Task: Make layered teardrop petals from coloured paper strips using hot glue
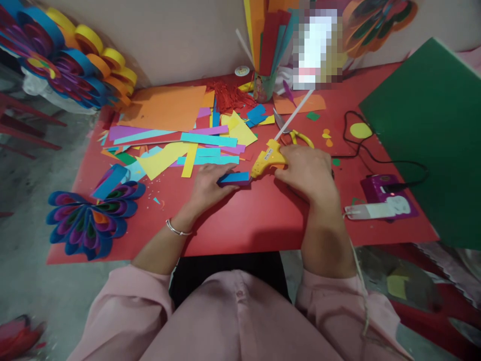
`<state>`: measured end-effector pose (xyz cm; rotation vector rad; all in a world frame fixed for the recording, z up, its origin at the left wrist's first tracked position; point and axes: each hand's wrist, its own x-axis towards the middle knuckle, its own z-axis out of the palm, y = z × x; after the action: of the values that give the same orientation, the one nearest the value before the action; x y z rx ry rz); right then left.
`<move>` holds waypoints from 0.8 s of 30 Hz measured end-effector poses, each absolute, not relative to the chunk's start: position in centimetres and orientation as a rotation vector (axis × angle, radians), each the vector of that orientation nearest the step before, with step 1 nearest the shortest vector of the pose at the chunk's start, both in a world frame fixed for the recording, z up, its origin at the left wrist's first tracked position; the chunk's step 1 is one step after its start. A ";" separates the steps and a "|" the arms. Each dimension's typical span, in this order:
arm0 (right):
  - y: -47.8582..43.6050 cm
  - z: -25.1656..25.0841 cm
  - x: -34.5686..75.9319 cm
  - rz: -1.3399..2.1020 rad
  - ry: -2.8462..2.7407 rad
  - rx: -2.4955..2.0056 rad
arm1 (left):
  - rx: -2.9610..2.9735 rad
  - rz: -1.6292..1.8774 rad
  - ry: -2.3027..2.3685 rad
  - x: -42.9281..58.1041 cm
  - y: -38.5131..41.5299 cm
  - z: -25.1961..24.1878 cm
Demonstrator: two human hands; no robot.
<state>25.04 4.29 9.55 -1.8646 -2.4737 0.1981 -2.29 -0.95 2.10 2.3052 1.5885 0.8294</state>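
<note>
In my right hand (310, 168) is a yellow hot glue gun (267, 159), a long white glue stick (295, 114) jutting from its back. Its nozzle points down-left and meets, or nearly meets, the right end of a blue paper strip (235, 177). My left hand (210, 185) pinches that strip at its left end, just above the red table (225, 225). To the left lies a quilled paper flower (92, 220) of blue, purple and green loops. Behind my left hand are loose strips, among them a turquoise strip (208, 139) and a yellow piece (161, 159).
Scissors (296, 135) with yellow handles lie behind the glue gun. A purple power box (391, 198) with a black cord sits at right, beside a leaning green board (424, 135). A cup (264, 87) of paper strips and an orange sheet (165, 108) occupy the back.
</note>
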 end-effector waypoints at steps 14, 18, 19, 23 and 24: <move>4.2 9.5 25.1 0.180 -2.465 -1.854 | 2.299 0.829 1.590 -2.4 -0.9 1.9; 4.2 9.5 25.0 0.177 -2.473 -1.862 | 2.296 0.818 1.601 -2.4 -1.0 2.0; 4.3 9.4 25.0 0.176 -2.476 -1.859 | 2.293 0.813 1.605 -2.3 -1.0 2.0; 4.3 9.3 25.1 0.156 -2.478 -1.830 | 2.287 0.812 1.604 -2.3 -1.0 2.1; 4.3 9.3 25.1 0.155 -2.480 -1.826 | 2.288 0.815 1.602 -2.3 -1.0 2.1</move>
<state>25.11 4.29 9.31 -1.8261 -2.4802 0.1552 -2.29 -0.96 2.08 2.2875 1.6024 0.8149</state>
